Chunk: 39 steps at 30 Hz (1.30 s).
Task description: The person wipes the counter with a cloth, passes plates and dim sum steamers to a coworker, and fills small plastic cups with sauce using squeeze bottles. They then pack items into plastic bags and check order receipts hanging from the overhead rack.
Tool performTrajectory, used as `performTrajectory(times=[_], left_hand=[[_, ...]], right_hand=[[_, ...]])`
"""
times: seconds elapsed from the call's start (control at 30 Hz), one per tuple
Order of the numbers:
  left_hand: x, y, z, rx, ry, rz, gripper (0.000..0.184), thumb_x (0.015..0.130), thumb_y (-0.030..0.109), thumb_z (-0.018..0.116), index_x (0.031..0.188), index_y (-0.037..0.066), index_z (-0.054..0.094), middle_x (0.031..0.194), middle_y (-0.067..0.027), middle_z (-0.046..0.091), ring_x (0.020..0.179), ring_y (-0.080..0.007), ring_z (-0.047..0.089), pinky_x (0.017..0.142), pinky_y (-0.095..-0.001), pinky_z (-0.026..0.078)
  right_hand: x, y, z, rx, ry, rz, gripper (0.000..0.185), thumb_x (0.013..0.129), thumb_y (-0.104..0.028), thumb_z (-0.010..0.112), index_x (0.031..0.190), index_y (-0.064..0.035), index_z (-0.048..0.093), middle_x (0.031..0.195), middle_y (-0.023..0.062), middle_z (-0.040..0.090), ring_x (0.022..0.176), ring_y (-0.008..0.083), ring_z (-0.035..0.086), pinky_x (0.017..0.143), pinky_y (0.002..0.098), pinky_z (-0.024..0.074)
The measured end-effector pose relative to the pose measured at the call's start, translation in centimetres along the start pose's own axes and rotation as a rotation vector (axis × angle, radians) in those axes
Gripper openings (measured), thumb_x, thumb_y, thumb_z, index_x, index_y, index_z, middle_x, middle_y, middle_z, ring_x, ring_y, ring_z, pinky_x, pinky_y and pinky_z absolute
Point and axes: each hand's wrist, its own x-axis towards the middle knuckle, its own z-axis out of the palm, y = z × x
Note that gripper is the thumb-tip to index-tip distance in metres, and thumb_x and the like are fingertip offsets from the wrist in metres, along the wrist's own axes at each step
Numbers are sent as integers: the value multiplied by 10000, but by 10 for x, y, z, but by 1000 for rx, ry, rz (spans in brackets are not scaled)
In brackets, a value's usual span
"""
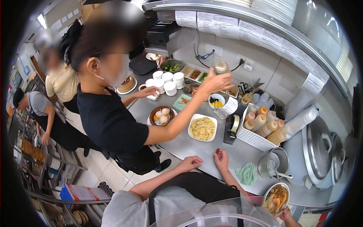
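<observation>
My right grip [222, 159] pinches a small brown piece [217, 151]; my left grip [191, 162] is loosely curled, whether fully closed I cannot tell. Right of them, a green cloth [246, 173] lies on the counter [181, 146]. Beyond them sits a square white dish [214, 135] of yellowish food.

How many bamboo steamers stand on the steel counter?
2. One steamer, holding dumplings, is left of the white square dish; the other steamer is farther back, beyond the co-worker. More may be hidden behind them.
</observation>
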Motion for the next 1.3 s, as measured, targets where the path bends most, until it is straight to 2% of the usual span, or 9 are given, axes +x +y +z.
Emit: performTrajectory(times=[0.27,0.33,0.47,0.5,0.57,0.6,0.93,1.0,1.3], left_hand=[[0,-3,-5,-3,-6,0,194,762,132,600,934,42,587,741,-27,588,657,-82,532,620,-227,440],[1,-5,-7,103,47,-12,199,753,136,605,926,39,591,756,-41,598,678,-102,553,630,-254,451],[-4,-1,-9,118,49,-9,186,745,141,608,896,34,591,773,-59,606,696,-122,569,641,-282,459],[-1,-4,-9,57,-69,-5,211,759,146,603,936,35,573,799,-52,597,726,-120,560,668,-271,453],[11,-4,-10,-65,-298,9,265,787,155,594,1016,37,537,849,-40,578,785,-117,543,721,-249,441],[22,-1,-6,-31,-330,-174,236,800,160,580,1002,44,542,841,-38,576,787,-119,536,714,-249,438],[9,14,7,-61,-456,-128,240,804,147,578,1018,50,528,846,-35,579,791,-104,530,703,-244,431],[6,18,9,-79,-416,-118,176,785,130,558,937,41,544,739,18,512,668,-67,477,614,-212,401],[11,8,9,-20,-471,-75,185,783,98,569,954,29,551,788,-26,566,735,-93,531,666,-230,440]], right_hand=[[1,-20,4,-37,11,41,214,731,-63,615,902,-23,492,767,74,581,649,145,566,615,251,463],[-1,-58,12,260,-66,46,179,761,-50,580,918,-10,504,805,68,583,708,131,565,622,237,460],[8,-203,2,375,-794,-304,235,732,-18,587,963,-20,542,909,74,580,848,192,562,709,281,451],[5,-216,9,377,-780,-291,235,732,-18,587,963,-20,542,909,74,580,848,192,562,709,281,451],[2,-233,21,398,-881,-563,266,721,-5,577,983,-35,545,934,72,577,883,209,546,725,294,442],[-1,-237,21,395,-872,-561,266,721,-5,577,983,-35,545,934,72,577,883,209,546,725,294,442],[-20,-238,25,225,-840,-573,278,711,-40,610,981,-45,542,877,87,564,814,229,547,714,314,435],[-22,-237,26,220,-818,-562,272,711,-47,616,973,-50,544,860,80,564,791,225,550,705,310,435],[-27,-241,25,221,-781,-517,291,724,-51,605,1009,-58,547,854,76,563,773,213,549,678,301,435]])
